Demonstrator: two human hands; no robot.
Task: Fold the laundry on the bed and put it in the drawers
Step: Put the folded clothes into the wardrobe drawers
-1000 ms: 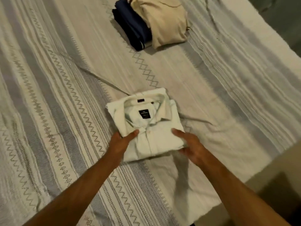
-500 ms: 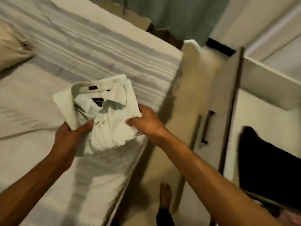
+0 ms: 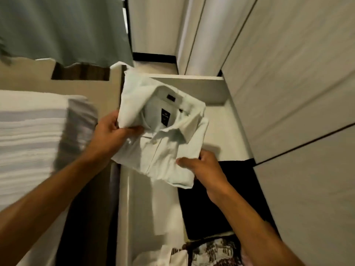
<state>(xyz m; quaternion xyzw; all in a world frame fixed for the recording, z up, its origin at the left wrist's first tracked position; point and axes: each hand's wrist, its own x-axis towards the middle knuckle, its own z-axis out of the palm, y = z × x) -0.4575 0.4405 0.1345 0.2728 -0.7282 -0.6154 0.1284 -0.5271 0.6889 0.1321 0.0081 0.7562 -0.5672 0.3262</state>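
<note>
The shirt (image 3: 161,135) carries a dark label (image 3: 164,118) inside its collar and a smaller dark tab (image 3: 170,97) on the neckband, but the print on both is too blurred to read.

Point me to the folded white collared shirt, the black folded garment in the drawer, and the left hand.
folded white collared shirt (image 3: 163,150), head view, button placket
black folded garment (image 3: 221,208), head view, flat middle
left hand (image 3: 113,133), head view, back of hand

Shirt (image 3: 163,139) above drawer (image 3: 192,89), bed (image 3: 28,131) left
</note>
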